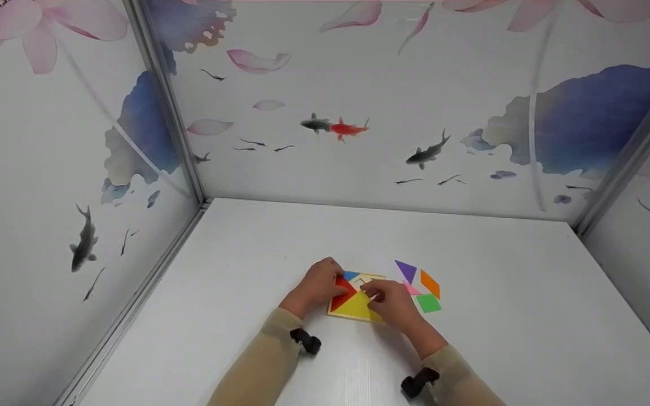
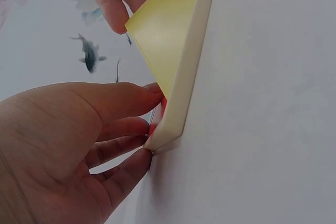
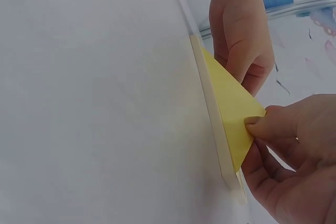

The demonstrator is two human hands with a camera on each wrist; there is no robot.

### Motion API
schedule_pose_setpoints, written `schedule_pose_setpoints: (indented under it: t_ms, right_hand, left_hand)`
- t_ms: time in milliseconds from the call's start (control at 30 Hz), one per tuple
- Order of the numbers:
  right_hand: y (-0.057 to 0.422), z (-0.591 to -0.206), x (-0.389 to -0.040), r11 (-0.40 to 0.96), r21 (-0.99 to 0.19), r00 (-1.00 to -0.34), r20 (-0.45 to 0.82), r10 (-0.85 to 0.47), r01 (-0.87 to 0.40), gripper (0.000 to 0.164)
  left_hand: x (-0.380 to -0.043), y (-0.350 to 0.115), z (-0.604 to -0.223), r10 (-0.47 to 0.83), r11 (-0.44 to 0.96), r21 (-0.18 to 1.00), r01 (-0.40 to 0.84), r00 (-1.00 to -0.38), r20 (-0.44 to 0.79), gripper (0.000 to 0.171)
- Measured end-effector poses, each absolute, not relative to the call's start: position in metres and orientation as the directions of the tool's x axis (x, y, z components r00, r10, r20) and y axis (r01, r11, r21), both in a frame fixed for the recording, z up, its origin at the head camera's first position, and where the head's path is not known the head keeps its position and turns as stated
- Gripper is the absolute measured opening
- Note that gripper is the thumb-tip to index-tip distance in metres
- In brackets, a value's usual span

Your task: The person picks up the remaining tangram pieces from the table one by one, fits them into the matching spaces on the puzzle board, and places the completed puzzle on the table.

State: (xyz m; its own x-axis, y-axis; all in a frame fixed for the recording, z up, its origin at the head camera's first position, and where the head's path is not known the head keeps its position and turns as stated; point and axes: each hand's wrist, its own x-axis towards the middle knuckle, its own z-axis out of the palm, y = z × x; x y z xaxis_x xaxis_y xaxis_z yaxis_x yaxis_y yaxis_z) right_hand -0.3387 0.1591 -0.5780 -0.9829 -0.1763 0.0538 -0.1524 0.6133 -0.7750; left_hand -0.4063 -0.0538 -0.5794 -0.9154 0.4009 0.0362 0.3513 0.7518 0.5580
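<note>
A shallow wooden tangram tray (image 2: 193, 51) lies on the table, partly hidden by both hands. My left hand (image 1: 318, 286) grips its left edge, with the thumb by the red triangle (image 1: 343, 296) and fingers along the outer side. Over the tray, my right hand (image 1: 395, 304) pinches the yellow triangle (image 3: 229, 106) near its inner tip, the thumb on its upper face. That triangle lies along the tray's near side. A blue piece (image 1: 351, 275) shows at the back left of the tray, beside a bare patch of its floor.
Right of the tray lie loose tangram pieces: a purple triangle (image 1: 407, 270), an orange parallelogram (image 1: 430, 283), a green square (image 1: 429, 303) and a pink triangle (image 1: 411, 288), partly covered by the right hand. White panels printed with fish and petals surround the white table (image 1: 268, 242).
</note>
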Motion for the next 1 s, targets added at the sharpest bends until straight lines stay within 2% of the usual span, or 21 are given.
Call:
schedule_pose_setpoints:
  t_ms: [567,800,1000]
  right_hand:
    - [0.1578,-0.5777,-0.3374,0.66,-0.746,-0.99,-0.015,-0.143,-0.084,0.033]
    - [0.1586,-0.5778,-0.3385,0.694,-0.709,-0.988,0.017,-0.154,-0.12,0.026]
    - [0.1586,-0.5752,-0.3376,0.705,-0.702,-0.988,-0.011,-0.157,-0.104,0.018]
  left_hand:
    - [-0.407,-0.0533,-0.5797,0.384,0.756,0.57,0.322,-0.923,0.012,0.041]
    - [-0.4093,-0.0544,-0.5821,0.404,0.741,0.567,0.36,-0.913,0.053,0.038]
    - [-0.4086,-0.0546,-0.5826,0.401,0.746,0.565,0.352,-0.915,0.04,0.038]
